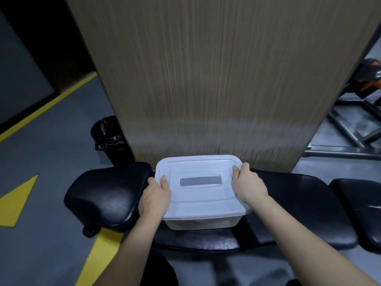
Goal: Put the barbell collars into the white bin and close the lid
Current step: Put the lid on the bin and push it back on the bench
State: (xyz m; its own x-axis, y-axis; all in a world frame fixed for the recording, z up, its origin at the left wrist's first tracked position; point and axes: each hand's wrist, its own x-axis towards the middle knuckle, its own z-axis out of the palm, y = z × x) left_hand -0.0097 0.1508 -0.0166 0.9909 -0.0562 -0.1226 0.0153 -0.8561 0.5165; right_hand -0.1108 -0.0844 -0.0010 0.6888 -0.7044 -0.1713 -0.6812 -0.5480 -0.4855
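A white plastic bin (203, 222) stands on a black padded bench (288, 205). Its white lid (201, 201), with a grey rectangle in the middle, lies on top of it and hides the inside. My left hand (155, 198) grips the lid's left edge, thumb on top. My right hand (248, 185) grips the right edge the same way. The lid's front right corner sits a little past the bin's rim. No barbell collars are in sight.
A wood-grain pillar (206, 79) rises right behind the bin. A black bin with a liner bag (109, 137) stands on the floor to the left. A metal frame (350, 129) and orange equipment (369, 79) are at the right. Yellow floor markings (18, 201) lie at left.
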